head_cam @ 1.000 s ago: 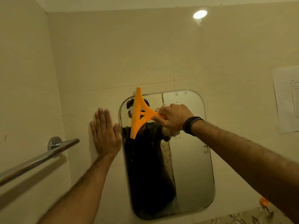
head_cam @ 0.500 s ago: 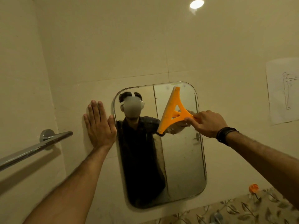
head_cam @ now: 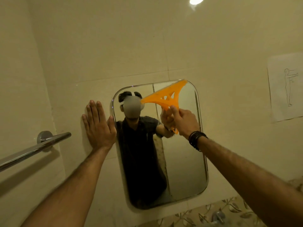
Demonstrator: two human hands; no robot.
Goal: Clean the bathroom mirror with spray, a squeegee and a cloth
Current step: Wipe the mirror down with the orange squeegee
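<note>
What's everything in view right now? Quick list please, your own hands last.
mirror: 1, clear glass with rounded corners, on the tiled wall straight ahead
squeegee: 1, orange, blade slanted across the mirror's upper right part, handle in the right hand
towel bar: 1, chrome, on the left wall
paper sheet: 1, white with a line drawing of a standing figure, stuck to the wall at right
ceiling light: 1, white, round, top edge of the view
patterned tile band: 1, leaf print, below the mirror at lower right
wristband: 1, black, on the right wrist
left hand: 1, open, flat on the wall beside the mirror's left edge
right hand: 1, closed around the squeegee handle
</note>
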